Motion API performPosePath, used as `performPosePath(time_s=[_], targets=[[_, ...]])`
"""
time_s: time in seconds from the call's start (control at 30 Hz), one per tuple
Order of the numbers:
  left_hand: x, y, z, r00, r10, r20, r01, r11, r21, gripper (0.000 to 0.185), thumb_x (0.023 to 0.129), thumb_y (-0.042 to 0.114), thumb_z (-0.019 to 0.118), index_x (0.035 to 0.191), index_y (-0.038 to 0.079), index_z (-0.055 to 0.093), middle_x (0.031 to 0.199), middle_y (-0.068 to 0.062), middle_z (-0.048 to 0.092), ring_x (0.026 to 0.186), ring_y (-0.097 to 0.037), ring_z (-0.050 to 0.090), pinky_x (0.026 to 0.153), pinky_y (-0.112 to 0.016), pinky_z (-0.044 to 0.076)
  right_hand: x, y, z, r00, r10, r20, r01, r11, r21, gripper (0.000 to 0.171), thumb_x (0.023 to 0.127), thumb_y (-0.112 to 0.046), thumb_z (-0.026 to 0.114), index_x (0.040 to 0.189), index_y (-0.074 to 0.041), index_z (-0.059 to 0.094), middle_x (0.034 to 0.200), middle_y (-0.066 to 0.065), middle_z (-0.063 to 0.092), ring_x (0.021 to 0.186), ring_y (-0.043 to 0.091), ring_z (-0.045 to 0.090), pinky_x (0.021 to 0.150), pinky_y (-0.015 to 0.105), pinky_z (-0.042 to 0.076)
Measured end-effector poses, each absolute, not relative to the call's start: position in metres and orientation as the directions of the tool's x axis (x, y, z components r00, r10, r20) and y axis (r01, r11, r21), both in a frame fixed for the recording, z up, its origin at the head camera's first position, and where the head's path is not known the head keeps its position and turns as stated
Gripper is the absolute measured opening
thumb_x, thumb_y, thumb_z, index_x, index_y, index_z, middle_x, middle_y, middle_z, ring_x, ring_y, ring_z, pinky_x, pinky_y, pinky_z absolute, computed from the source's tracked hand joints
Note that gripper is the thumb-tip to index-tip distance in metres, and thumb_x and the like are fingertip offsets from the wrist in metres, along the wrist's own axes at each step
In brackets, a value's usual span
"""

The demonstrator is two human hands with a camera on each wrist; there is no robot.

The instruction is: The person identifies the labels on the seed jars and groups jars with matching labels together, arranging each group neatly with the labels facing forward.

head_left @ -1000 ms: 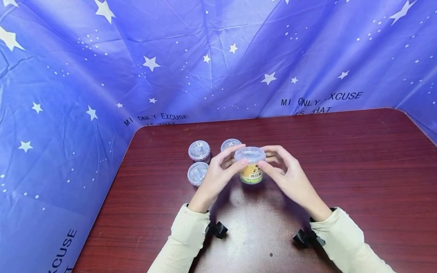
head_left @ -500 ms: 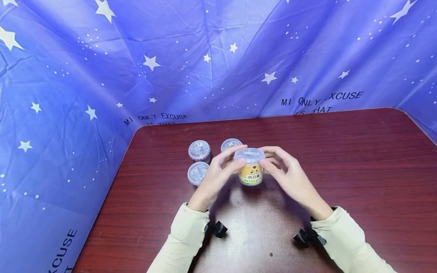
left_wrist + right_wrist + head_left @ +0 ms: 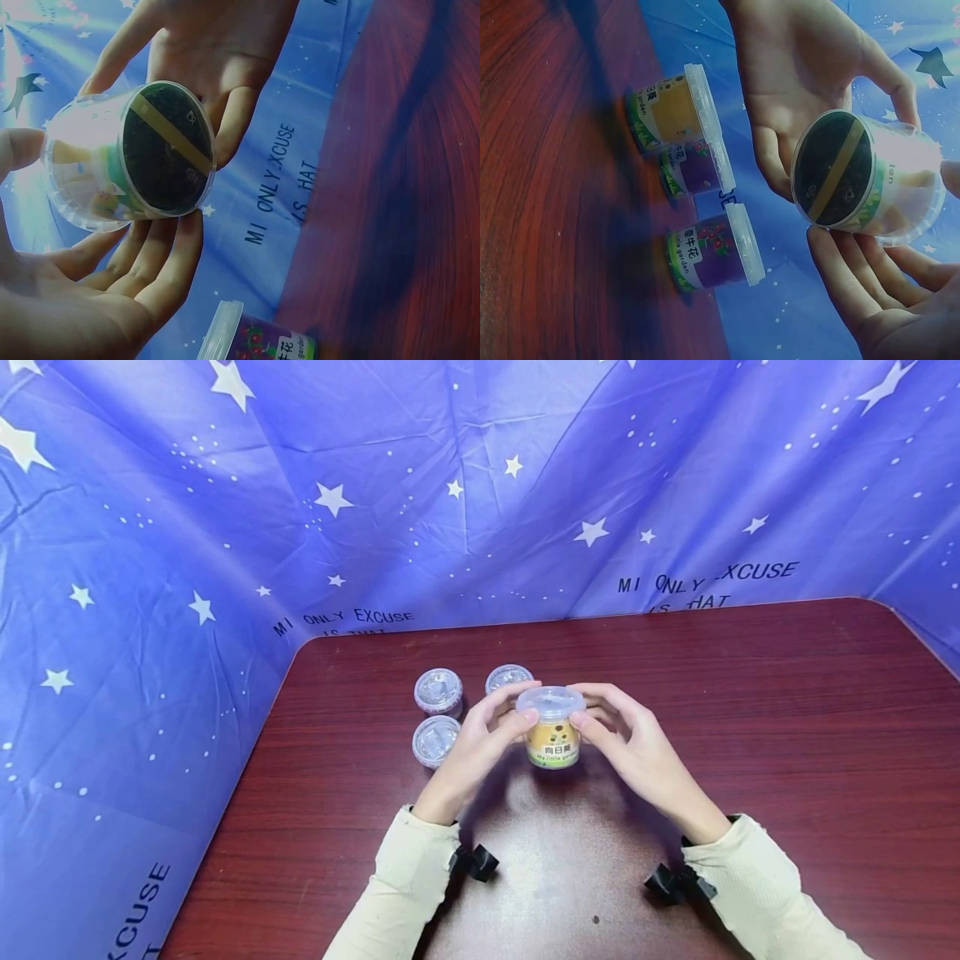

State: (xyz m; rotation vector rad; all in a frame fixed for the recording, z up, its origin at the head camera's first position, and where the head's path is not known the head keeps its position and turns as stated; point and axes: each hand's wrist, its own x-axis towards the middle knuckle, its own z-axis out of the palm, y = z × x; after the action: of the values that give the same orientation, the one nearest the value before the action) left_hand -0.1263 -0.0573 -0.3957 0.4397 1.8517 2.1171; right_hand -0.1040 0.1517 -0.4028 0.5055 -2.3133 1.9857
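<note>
A clear plastic tub (image 3: 553, 735) with a clear lid and a yellow-and-green label is held upright above the table, between both hands. My left hand (image 3: 480, 739) grips its left side, thumb in front and fingers curled behind. On the other side my right hand (image 3: 637, 743) grips it the same way. In the left wrist view, the tub's underside (image 3: 169, 146) shows dark contents crossed by a tan strip. The right wrist view shows the same tub (image 3: 870, 176) with the fingers of both hands around it.
Three similar lidded tubs stand on the dark red table (image 3: 750, 735), left of and behind the hands: a back-left tub (image 3: 438, 693), a front-left tub (image 3: 435, 742) and a partly hidden one (image 3: 508, 677). A starry blue cloth (image 3: 465, 527) hangs behind the table. A small dark speck (image 3: 596, 919) lies near the front.
Over the last second the tub has turned slightly, its label shifting left under the thumbs, and dipped a little. Both hands keep their hold; the other tubs stay put.
</note>
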Motion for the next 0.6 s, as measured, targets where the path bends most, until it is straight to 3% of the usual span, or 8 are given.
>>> performPosePath(time_s=[0.17, 0.6], targets=[[-0.128, -0.059, -0.398, -0.926, 0.375, 0.032, -0.011, -0.110, 0.994, 0.044, 0.095, 0.015, 0.062, 0.136, 0.003, 0.054, 0.119, -0.014, 0.063, 0.103, -0.013, 0.063, 0.092, -0.031, 0.054, -0.107, 0.153, -0.404, -0.948, -0.189, 0.257, -0.294, 0.206, -0.933, 0.032, 0.099, -0.014, 0.061, 0.131, -0.009, 0.058, 0.118, 0.007, 0.066, 0.105, 0.010, 0.063, 0.084, 0.020, 0.053], [-0.133, -0.067, -0.400, -0.958, 0.286, 0.002, -0.014, -0.052, 0.999, 0.041, 0.095, 0.015, 0.065, 0.135, 0.007, 0.059, 0.116, -0.015, 0.066, 0.100, -0.013, 0.065, 0.090, -0.032, 0.056, -0.120, 0.146, -0.404, -0.940, -0.257, 0.225, -0.280, 0.202, -0.938, 0.034, 0.099, -0.014, 0.061, 0.131, -0.005, 0.056, 0.119, 0.012, 0.066, 0.105, 0.012, 0.066, 0.085, 0.023, 0.055]])
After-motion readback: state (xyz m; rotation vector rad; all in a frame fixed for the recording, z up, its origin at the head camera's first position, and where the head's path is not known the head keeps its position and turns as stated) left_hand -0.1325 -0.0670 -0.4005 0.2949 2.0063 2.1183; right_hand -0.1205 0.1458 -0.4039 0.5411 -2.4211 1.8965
